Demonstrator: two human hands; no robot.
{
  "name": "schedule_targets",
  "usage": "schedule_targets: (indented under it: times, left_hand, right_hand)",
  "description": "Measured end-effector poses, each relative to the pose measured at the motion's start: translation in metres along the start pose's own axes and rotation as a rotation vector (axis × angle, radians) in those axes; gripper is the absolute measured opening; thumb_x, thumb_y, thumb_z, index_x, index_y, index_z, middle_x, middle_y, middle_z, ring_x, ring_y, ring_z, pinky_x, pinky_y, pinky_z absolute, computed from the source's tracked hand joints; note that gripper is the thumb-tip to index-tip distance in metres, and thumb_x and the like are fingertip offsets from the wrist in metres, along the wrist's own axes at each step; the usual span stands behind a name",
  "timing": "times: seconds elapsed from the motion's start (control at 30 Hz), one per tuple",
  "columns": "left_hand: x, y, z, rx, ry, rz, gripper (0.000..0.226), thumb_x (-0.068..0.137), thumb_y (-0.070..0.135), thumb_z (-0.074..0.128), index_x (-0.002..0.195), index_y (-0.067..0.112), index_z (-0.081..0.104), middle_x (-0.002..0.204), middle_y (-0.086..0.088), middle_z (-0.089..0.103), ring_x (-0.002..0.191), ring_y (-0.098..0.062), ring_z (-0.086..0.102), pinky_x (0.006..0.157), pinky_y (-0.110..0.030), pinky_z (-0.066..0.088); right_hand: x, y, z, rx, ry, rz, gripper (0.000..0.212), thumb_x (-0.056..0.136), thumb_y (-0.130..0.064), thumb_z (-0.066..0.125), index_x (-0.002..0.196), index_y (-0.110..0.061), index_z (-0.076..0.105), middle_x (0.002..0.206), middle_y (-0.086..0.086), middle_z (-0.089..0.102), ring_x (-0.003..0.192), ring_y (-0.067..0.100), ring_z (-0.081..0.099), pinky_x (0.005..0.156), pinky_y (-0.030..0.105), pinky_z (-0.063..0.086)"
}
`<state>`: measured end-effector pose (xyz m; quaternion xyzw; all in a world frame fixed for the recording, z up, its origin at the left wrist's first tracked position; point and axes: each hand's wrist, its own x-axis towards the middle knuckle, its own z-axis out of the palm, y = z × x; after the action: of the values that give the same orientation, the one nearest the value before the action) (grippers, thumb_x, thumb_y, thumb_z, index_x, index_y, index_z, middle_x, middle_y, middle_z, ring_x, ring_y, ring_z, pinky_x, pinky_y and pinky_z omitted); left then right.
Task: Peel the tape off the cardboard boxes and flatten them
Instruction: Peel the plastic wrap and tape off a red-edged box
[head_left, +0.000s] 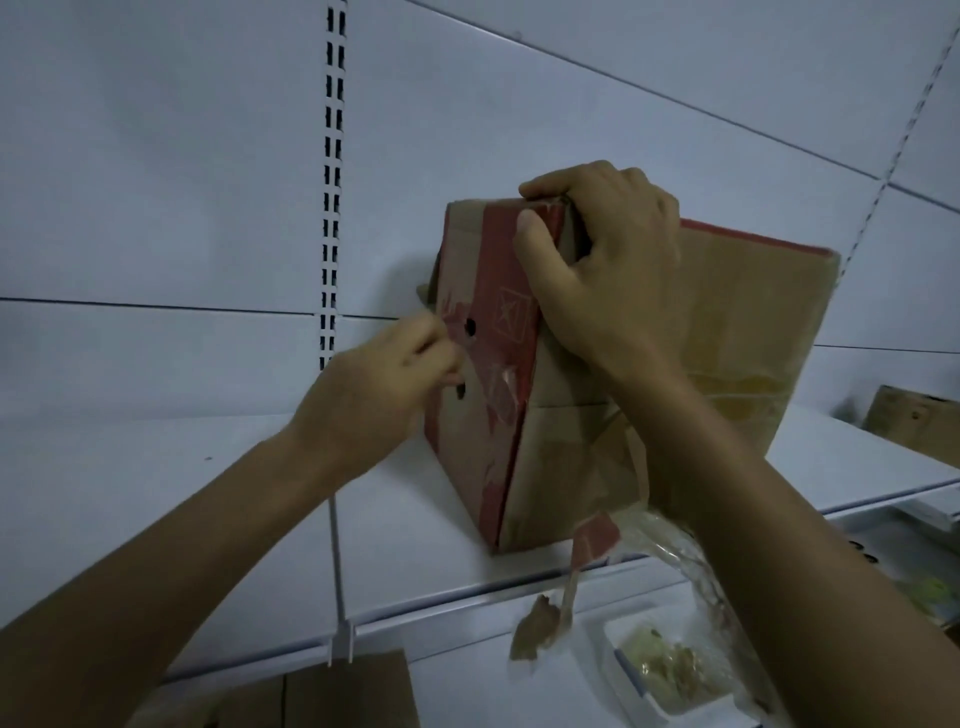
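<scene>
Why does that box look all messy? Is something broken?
Yes. The box has its paper skin torn along the red stripe and the lower front. A clear tape strip with ripped cardboard scraps dangles past the shelf edge.

A brown cardboard box (737, 322) with red bands stands upright on a white shelf (156, 493), one bottom corner near the front edge. Its narrow end face shows two round holes and torn patches. Crumpled clear tape (657, 540) hangs from its lower side over that edge, with cardboard scraps stuck to it.
</scene>
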<state>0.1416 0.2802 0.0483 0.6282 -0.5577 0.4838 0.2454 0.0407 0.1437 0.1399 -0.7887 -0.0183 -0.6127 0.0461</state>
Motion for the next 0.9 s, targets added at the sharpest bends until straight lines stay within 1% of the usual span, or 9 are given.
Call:
schedule_targets:
  times: [0.03,0.1,0.17,0.2,0.27,0.33,0.4,0.47,0.9]
  left_hand:
    - [-0.007,0.000,-0.001,-0.100,-0.014,-0.179,0.023,0.094,0.024,0.058,0.083,0.004,0.061,0.077,-0.006,0.059,0.060,-0.020,0.056,0.051,-0.038,0.051]
    - [-0.010,0.012,-0.003,-0.287,-0.078,-0.466,0.044,0.089,0.060,0.042,0.078,0.019,0.052,0.065,0.009,0.054,0.054,-0.009,0.052,0.051,-0.029,0.046]
    - [0.001,0.031,0.002,-0.327,-0.093,-0.569,0.057,0.074,0.081,0.039,0.070,0.025,0.047,0.056,0.010,0.051,0.050,-0.008,0.050,0.048,-0.021,0.039]
    - [0.007,0.038,0.006,-0.338,-0.089,-0.568,0.057,0.072,0.083,0.041,0.069,0.026,0.047,0.055,0.009,0.051,0.050,-0.008,0.050,0.048,-0.021,0.038]
    - [0.016,0.045,0.012,-0.414,-0.067,-0.562,0.050,0.079,0.074,0.049,0.067,0.026,0.045,0.056,0.007,0.051,0.051,-0.008,0.051,0.049,-0.025,0.040]
    - [0.014,0.039,0.016,-0.669,-0.075,-0.569,0.042,0.086,0.057,0.055,0.070,0.019,0.050,0.060,0.004,0.056,0.055,-0.010,0.056,0.053,-0.027,0.046]
    - [0.011,0.031,0.017,-0.963,-0.121,-0.590,0.029,0.083,0.041,0.056,0.073,0.015,0.056,0.061,0.007,0.058,0.058,-0.004,0.059,0.056,-0.019,0.048]
    - [0.011,0.024,0.018,-1.105,-0.177,-0.618,0.023,0.080,0.037,0.057,0.074,0.015,0.058,0.060,0.010,0.059,0.058,-0.002,0.059,0.056,-0.017,0.049]
    - [0.016,-0.008,0.028,-1.113,-0.363,-0.586,0.024,0.081,0.039,0.058,0.073,0.016,0.060,0.072,-0.002,0.060,0.066,-0.010,0.064,0.064,-0.031,0.055]
  right_hand:
    - [0.000,0.000,0.000,0.002,0.004,0.005,0.018,0.090,-0.027,0.058,0.102,-0.020,0.069,0.095,-0.009,0.066,0.092,0.007,0.054,0.095,0.025,0.032]
    - [0.000,-0.001,0.001,-0.004,0.015,0.013,0.018,0.089,-0.027,0.058,0.101,-0.020,0.069,0.095,-0.009,0.066,0.092,0.008,0.055,0.096,0.025,0.032]
    - [0.000,-0.002,0.002,-0.008,0.019,0.012,0.017,0.089,-0.027,0.058,0.100,-0.019,0.069,0.094,-0.008,0.065,0.092,0.009,0.055,0.096,0.026,0.032]
    - [0.000,-0.002,0.002,-0.008,0.021,0.011,0.017,0.089,-0.027,0.058,0.100,-0.019,0.069,0.094,-0.008,0.065,0.092,0.010,0.055,0.095,0.025,0.032]
    - [-0.001,-0.002,0.002,-0.007,0.026,0.005,0.017,0.089,-0.026,0.058,0.099,-0.018,0.069,0.094,-0.008,0.066,0.092,0.010,0.055,0.094,0.025,0.031]
    - [-0.001,-0.001,0.002,0.000,0.028,-0.006,0.017,0.089,-0.025,0.059,0.099,-0.017,0.069,0.094,-0.007,0.066,0.092,0.011,0.055,0.094,0.025,0.030]
    - [-0.002,0.001,0.002,0.004,0.034,-0.016,0.017,0.089,-0.025,0.059,0.099,-0.017,0.069,0.093,-0.006,0.066,0.091,0.010,0.054,0.093,0.025,0.031]
    - [-0.001,0.003,0.003,0.010,0.027,-0.022,0.017,0.089,-0.027,0.059,0.099,-0.017,0.069,0.093,-0.008,0.065,0.090,0.006,0.051,0.093,0.025,0.030]
    - [0.003,0.006,0.008,0.013,-0.004,-0.037,0.012,0.087,-0.022,0.060,0.092,-0.019,0.071,0.085,-0.020,0.056,0.084,-0.001,0.045,0.091,0.020,0.029]
